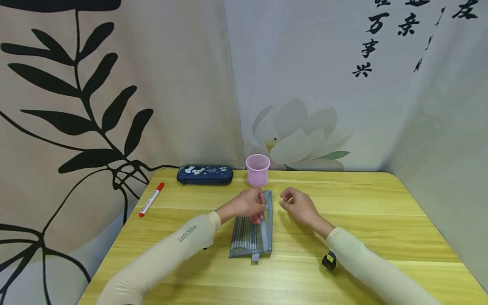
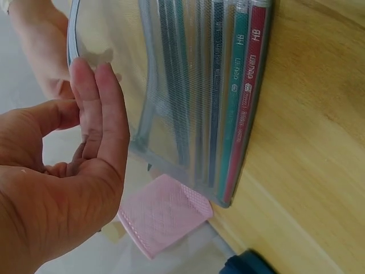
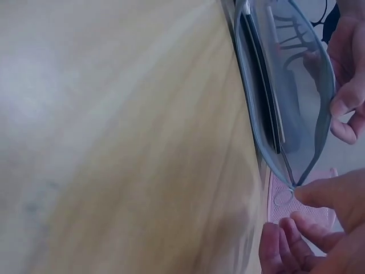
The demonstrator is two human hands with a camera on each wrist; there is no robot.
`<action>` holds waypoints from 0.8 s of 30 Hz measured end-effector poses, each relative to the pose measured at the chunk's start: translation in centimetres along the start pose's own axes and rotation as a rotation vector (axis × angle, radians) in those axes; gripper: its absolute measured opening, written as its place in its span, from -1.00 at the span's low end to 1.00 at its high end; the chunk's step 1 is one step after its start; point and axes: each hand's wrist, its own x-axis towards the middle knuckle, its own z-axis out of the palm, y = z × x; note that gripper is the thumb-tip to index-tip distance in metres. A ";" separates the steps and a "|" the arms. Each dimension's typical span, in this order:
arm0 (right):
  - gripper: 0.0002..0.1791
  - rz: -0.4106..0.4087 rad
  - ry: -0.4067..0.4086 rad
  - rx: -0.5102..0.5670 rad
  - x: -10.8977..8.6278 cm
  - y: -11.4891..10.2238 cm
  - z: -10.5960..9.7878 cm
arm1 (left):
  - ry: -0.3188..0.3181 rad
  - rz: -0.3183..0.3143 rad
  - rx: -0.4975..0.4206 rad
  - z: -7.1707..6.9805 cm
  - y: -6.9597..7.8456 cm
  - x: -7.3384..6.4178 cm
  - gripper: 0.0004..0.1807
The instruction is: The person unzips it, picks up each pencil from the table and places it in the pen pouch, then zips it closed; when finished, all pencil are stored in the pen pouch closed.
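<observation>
A grey see-through mesh pencil pouch (image 1: 248, 238) lies on the table with its zipped side gaping. Several pencils (image 2: 245, 108) show through the mesh, a red and a green one outermost in the left wrist view. My left hand (image 1: 249, 204) pinches the lifted edge of the opening between thumb and fingers. Just right of the pouch's far end hovers my right hand (image 1: 301, 206), its fingers loosely bent and nothing held. A small ring (image 3: 283, 197) hangs at the opening's far corner, close to the right thumb.
A pink cup (image 1: 258, 171) stands behind the pouch. To its left lies a navy pencil case (image 1: 204, 175). A red-capped white marker (image 1: 151, 199) rests near the table's left edge. Curtains hang behind the wooden table (image 1: 381, 220).
</observation>
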 end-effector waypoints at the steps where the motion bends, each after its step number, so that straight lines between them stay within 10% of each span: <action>1: -0.75 -0.006 0.002 -0.008 0.2 0.0 0.0 | 0.006 0.011 0.021 0.1 0.0 0.1 -0.96; 14: -0.52 -0.217 -0.042 -0.257 2.3 -0.3 0.7 | 0.000 0.053 0.164 1.1 -0.6 1.3 -0.93; 24: -0.68 -0.194 -0.061 -0.324 3.7 -0.3 1.4 | -0.009 0.048 0.220 1.3 -1.0 1.7 -0.90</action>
